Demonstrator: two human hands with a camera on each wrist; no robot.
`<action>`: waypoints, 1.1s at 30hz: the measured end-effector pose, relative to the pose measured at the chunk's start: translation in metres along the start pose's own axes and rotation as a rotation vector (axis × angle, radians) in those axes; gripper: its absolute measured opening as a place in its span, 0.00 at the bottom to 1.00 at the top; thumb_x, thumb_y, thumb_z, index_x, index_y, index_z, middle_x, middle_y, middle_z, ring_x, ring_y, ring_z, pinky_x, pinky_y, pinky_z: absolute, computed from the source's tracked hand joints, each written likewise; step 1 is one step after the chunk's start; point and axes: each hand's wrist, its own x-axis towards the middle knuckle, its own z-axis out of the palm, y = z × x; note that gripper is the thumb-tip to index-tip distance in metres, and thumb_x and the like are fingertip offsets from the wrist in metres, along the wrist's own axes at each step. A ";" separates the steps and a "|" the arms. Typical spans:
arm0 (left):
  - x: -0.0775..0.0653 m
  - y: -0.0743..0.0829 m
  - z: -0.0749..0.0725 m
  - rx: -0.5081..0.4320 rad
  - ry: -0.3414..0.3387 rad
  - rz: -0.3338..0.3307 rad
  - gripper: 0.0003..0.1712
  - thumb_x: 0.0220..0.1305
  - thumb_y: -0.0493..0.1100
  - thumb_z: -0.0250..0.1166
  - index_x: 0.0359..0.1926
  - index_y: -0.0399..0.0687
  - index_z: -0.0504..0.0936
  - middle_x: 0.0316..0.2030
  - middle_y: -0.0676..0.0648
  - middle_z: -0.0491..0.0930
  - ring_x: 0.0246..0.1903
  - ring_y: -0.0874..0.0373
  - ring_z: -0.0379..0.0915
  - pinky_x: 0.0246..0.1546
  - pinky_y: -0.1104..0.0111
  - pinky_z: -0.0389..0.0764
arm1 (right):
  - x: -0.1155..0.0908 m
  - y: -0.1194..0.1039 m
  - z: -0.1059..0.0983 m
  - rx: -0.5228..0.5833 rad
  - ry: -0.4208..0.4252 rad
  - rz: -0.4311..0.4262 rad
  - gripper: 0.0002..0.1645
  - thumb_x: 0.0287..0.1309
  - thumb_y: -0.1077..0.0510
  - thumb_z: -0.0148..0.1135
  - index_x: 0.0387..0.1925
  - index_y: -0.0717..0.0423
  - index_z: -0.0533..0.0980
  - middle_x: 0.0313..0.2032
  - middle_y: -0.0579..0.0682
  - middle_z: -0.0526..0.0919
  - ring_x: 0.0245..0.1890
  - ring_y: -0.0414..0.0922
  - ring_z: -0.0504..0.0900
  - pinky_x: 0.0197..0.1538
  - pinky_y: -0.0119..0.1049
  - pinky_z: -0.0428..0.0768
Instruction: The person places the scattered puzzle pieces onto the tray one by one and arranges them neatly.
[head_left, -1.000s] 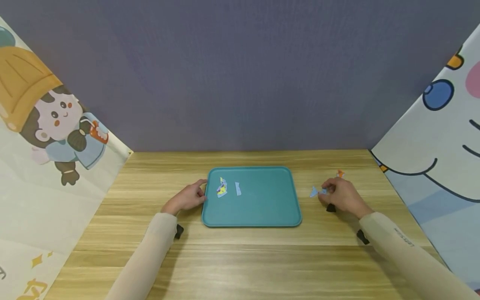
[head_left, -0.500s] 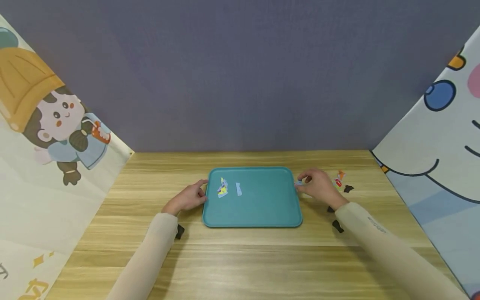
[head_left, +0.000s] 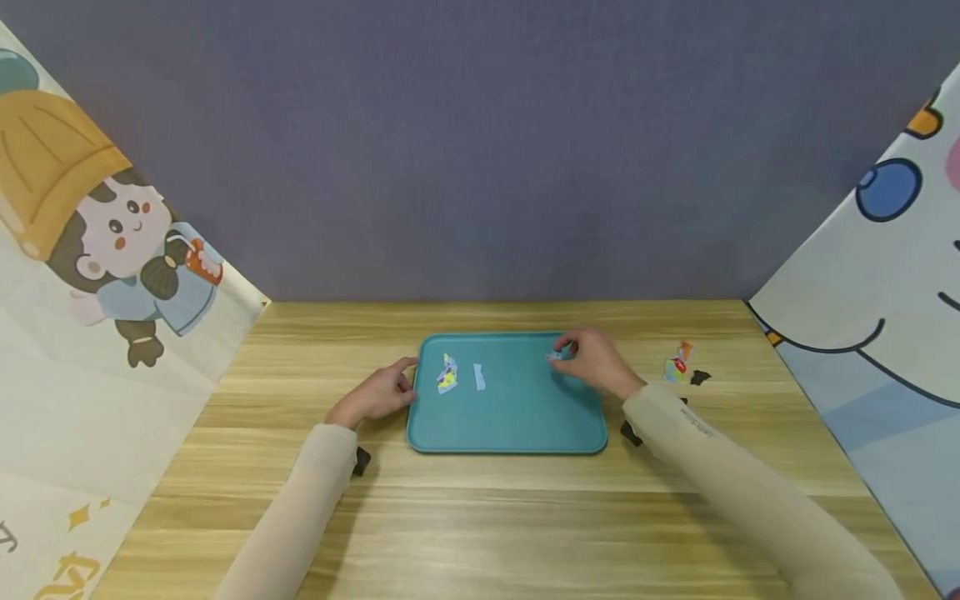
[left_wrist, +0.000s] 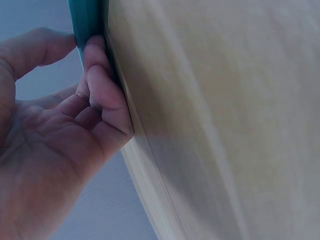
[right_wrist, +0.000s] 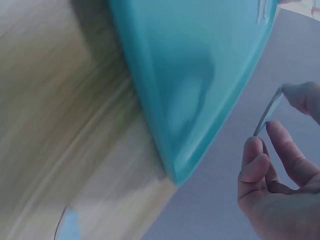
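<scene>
My left hand (head_left: 375,396) holds the left rim of a teal tray (head_left: 510,425); in the left wrist view the thumb is at the rim and the fingers curl against its side. Above the tray's upper right part, my right hand (head_left: 596,362) pinches a small light-blue flat puzzle piece (head_left: 556,356) between thumb and fingertips. The right wrist view shows that piece (right_wrist: 268,112) nearly edge-on. On the tray's left side lie a yellow-and-purple patch of pieces (head_left: 447,377) and, apart from it, a light-blue strip piece (head_left: 480,377).
Right of the tray on the wooden table (head_left: 480,525) lie a colourful piece (head_left: 675,368), an orange one (head_left: 686,350) and a dark one (head_left: 700,377). A light-blue piece (right_wrist: 70,225) shows near the right wrist view's corner. A grey wall (head_left: 480,167) stands behind.
My right hand has moved left from the loose pieces at the right to above the tray, carrying the light-blue puzzle piece. The left hand has stayed at the tray's rim.
</scene>
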 end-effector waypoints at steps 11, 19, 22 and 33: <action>0.001 -0.001 0.001 0.003 0.004 0.001 0.38 0.63 0.38 0.62 0.70 0.40 0.55 0.32 0.49 0.77 0.31 0.58 0.73 0.37 0.62 0.75 | 0.025 -0.013 0.031 -0.010 -0.084 -0.002 0.12 0.51 0.54 0.70 0.36 0.57 0.82 0.34 0.51 0.79 0.30 0.44 0.75 0.33 0.39 0.74; -0.001 0.002 -0.001 0.002 -0.002 -0.001 0.38 0.63 0.38 0.62 0.70 0.39 0.55 0.32 0.48 0.77 0.31 0.57 0.73 0.37 0.61 0.75 | 0.042 -0.029 0.049 -0.044 -0.108 0.025 0.13 0.50 0.54 0.71 0.36 0.58 0.82 0.34 0.50 0.82 0.31 0.44 0.77 0.36 0.40 0.76; -0.001 0.002 -0.001 0.001 -0.004 0.000 0.38 0.63 0.38 0.62 0.70 0.39 0.55 0.32 0.48 0.77 0.31 0.57 0.73 0.37 0.61 0.75 | 0.047 -0.034 0.055 -0.052 -0.117 0.040 0.13 0.50 0.55 0.71 0.36 0.58 0.82 0.34 0.50 0.81 0.32 0.44 0.78 0.38 0.40 0.76; 0.001 0.000 0.000 0.001 -0.002 -0.012 0.38 0.63 0.39 0.62 0.71 0.41 0.55 0.32 0.49 0.77 0.31 0.57 0.73 0.37 0.62 0.75 | 0.059 -0.040 0.070 -0.099 -0.146 0.056 0.09 0.48 0.58 0.72 0.30 0.59 0.81 0.29 0.48 0.78 0.29 0.44 0.75 0.35 0.39 0.75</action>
